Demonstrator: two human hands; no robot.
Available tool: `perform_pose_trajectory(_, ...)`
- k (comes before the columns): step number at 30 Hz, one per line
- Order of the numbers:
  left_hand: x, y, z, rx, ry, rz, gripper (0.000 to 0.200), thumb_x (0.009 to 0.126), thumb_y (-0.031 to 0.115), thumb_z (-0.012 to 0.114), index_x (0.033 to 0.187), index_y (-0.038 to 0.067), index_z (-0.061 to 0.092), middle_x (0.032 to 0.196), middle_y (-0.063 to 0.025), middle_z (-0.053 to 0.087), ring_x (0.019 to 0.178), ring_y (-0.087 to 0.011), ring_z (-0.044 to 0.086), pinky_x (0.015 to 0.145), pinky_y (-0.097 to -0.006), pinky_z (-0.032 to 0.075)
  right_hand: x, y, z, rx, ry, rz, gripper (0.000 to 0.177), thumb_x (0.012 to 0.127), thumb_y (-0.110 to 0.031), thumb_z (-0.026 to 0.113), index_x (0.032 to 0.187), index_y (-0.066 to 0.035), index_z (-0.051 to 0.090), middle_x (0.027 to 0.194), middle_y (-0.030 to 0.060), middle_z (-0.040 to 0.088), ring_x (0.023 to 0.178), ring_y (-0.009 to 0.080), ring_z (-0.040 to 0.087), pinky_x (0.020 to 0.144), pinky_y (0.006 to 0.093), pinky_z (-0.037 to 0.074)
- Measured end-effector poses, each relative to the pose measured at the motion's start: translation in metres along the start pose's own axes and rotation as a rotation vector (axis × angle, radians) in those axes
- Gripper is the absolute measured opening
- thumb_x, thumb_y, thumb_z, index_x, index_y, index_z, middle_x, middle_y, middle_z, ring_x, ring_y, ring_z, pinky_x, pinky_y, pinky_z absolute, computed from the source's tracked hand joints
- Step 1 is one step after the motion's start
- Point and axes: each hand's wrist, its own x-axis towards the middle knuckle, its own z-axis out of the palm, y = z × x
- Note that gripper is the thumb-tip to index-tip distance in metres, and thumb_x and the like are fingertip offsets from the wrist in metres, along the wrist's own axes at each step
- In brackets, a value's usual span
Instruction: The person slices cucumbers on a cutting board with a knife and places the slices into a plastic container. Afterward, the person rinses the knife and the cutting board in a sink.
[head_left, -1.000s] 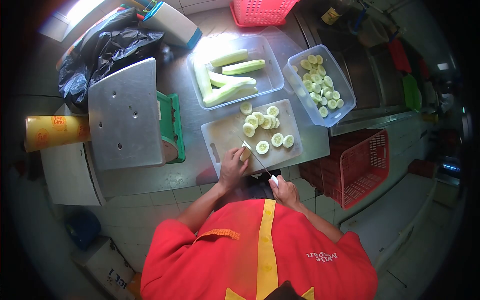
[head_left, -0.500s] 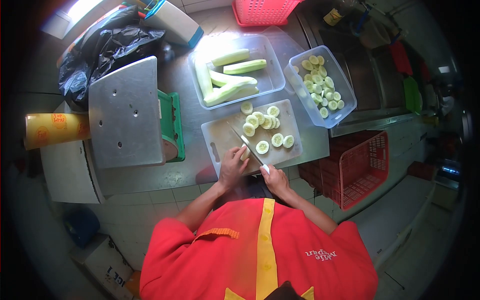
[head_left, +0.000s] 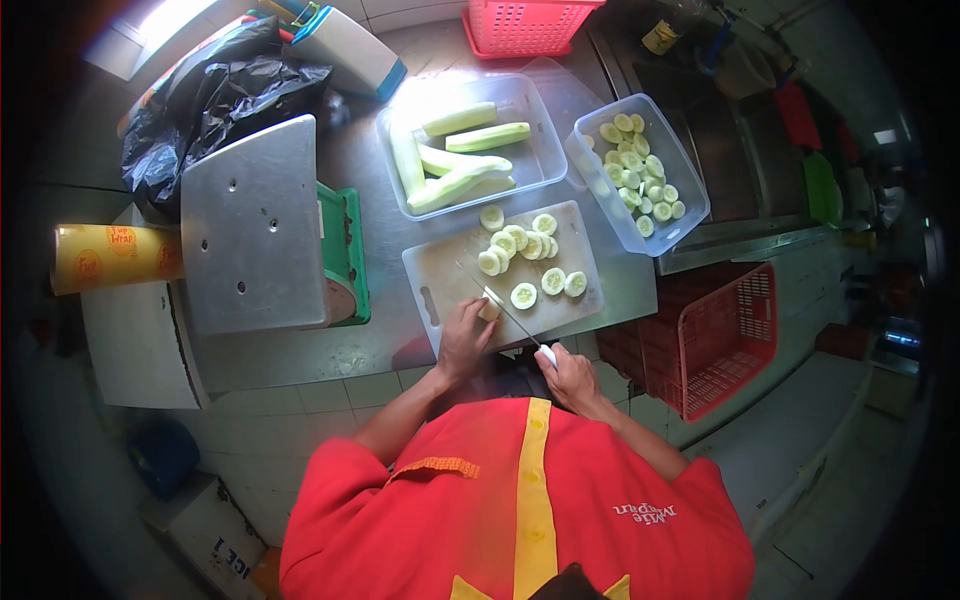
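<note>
My left hand (head_left: 464, 338) is closed on a short stub of peeled cucumber (head_left: 489, 309) at the near edge of the cutting board (head_left: 440, 257). In my right hand (head_left: 572, 380) is the white handle of a knife (head_left: 516, 321). Its thin blade slants up and left across the board, right at the stub's cut end. Several round cucumber slices (head_left: 523, 296) lie on the board beyond and right of the blade, some overlapping.
Behind the board, a clear plastic tub (head_left: 552, 160) holds several whole peeled cucumbers. A second tub (head_left: 672, 238) contains slices. At left stand a scale (head_left: 255, 235) and a wrap roll (head_left: 120, 255). A red crate (head_left: 728, 340) sits right, below the counter edge.
My right hand has drawn the knife back toward me and to the right. A slice that was at the blade now overlaps another slice further up the board. My left hand stays nearly in place.
</note>
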Motion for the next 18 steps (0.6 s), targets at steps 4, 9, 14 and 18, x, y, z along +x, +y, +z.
perform_pose_trajectory(4,-0.001,-0.001,0.001,-0.021,-0.002,-0.017,0.044,0.078,0.003,0.076,0.119,0.001,0.059,0.117,-0.0172,0.060,0.103,-0.0349,0.063,0.087,-0.0405,0.053,-0.011,0.005,0.000,-0.028,-0.021,0.007,0.043,0.102,-0.045,0.046,0.092,-0.003,0.052,0.074,0.0264,0.066,0.075,0.0506,0.062,0.068,0.0609,0.047)
perform_pose_trajectory(9,-0.001,-0.001,0.002,-0.019,0.011,-0.003,0.043,0.078,0.002,0.076,0.117,0.001,0.059,0.116,-0.0170,0.060,0.102,-0.0348,0.063,0.086,-0.0407,0.053,-0.012,-0.001,0.005,-0.020,-0.059,0.078,0.042,0.102,-0.043,0.046,0.094,-0.002,0.051,0.074,0.0288,0.065,0.076,0.0517,0.063,0.068,0.0619,0.047)
perform_pose_trajectory(14,0.000,0.002,0.000,-0.036,-0.021,-0.032,0.042,0.082,0.008,0.075,0.120,0.000,0.059,0.117,-0.0172,0.058,0.107,-0.0353,0.059,0.090,-0.0414,0.049,0.023,0.006,0.035,0.005,-0.027,0.050,0.044,0.102,-0.043,0.047,0.095,-0.001,0.055,0.076,0.0303,0.065,0.078,0.0521,0.063,0.070,0.0616,0.048)
perform_pose_trajectory(18,0.000,0.002,0.001,-0.036,-0.025,-0.022,0.043,0.083,0.009,0.075,0.122,0.001,0.059,0.118,-0.0169,0.059,0.107,-0.0351,0.059,0.090,-0.0410,0.050,0.049,-0.002,0.032,0.177,-0.032,0.028,0.049,0.102,-0.045,0.045,0.093,0.000,0.061,0.082,0.0290,0.065,0.083,0.0514,0.061,0.072,0.0573,0.047)
